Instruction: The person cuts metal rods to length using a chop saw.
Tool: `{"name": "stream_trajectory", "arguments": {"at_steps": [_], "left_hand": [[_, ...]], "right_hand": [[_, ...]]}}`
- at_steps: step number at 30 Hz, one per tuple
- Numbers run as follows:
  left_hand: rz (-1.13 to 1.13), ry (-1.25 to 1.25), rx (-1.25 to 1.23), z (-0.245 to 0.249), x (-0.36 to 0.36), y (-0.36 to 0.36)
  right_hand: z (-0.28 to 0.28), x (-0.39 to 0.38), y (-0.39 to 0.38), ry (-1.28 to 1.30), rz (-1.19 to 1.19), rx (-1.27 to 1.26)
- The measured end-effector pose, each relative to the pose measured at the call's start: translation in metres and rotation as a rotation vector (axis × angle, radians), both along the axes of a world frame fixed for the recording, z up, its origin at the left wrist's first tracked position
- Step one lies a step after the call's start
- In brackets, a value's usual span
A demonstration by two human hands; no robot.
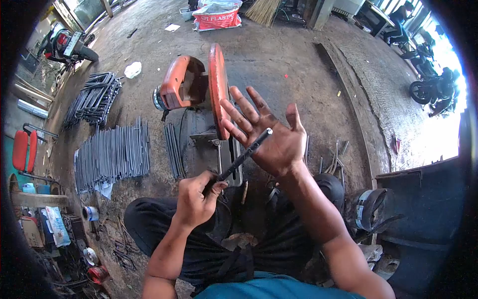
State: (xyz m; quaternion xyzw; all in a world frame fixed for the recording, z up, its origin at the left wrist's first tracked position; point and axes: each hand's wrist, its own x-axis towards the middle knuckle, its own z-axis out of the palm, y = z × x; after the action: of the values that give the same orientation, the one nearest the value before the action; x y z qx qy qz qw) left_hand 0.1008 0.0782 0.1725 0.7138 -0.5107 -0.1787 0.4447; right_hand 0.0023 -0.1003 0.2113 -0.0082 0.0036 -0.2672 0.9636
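Note:
My left hand (198, 198) is closed around one end of a short dark metal rod (241, 162), which slants up to the right and ends in a bright, pale tip. Behind that tip, my right hand (271, 134) is spread with its smudged palm showing, and the rod overlaps the palm in this view. Straight ahead on the floor stands an orange cut-off saw, with its motor housing (178, 82) on the left and its blade guard (217, 89) upright beside my right fingertips. The saw's metal base (204, 132) lies just beyond my left hand.
Left of the saw lie a row of grey rods (112, 154) and a stack of bent metal frames (94, 99). More thin rods (340, 157) lean by my right knee. A red-and-white sack (217, 19) and a broom (264, 11) are farther off. Motorcycles (69, 45) stand at the sides.

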Motion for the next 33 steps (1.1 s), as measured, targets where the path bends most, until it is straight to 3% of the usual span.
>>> {"name": "stream_trajectory", "arguments": {"at_steps": [7,33], "left_hand": [[-0.048,0.025,0.089,0.003,-0.003,0.000],[-0.027,0.006,0.034,0.006,-0.019,-0.002]], "right_hand": [[-0.003,-0.002,-0.002,-0.019,0.016,0.024],[-0.005,-0.007,-0.002,0.001,0.048,0.019]]}}
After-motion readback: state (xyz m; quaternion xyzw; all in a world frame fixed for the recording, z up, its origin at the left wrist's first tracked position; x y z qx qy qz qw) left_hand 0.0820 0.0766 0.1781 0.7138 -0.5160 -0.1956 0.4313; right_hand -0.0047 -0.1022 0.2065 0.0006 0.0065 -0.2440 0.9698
